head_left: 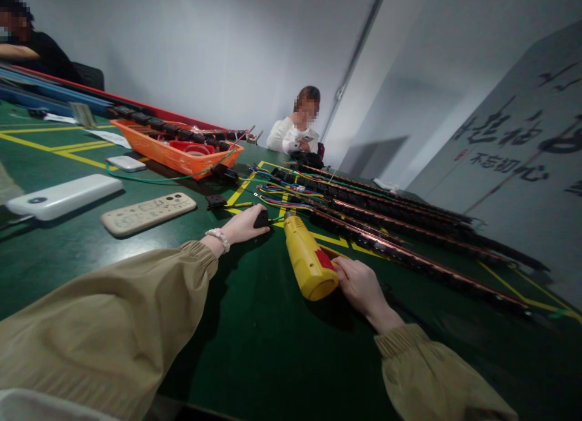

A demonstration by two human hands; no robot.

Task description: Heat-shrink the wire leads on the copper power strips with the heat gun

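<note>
My right hand (359, 285) is wrapped round the handle of a yellow heat gun (309, 263), whose metal nozzle (290, 215) points away from me. Its body leans slightly left, low over the table. To the left, my left hand (243, 225) grips a small black block (261, 219) that looks like a connector or socket. A short green wire (276, 218) runs from that block toward the nozzle. Behind my left hand lies another black piece (216, 201) with a yellow-green lead. What my left fingers cover underneath is hidden.
Long black strips with copper bars (364, 233) and coloured wires (291, 194) lie along the right. An orange basket (182, 159) holds black parts. A beige case (148, 214) and white device (66, 197) sit left on the green table (264, 348). Two people sit beyond.
</note>
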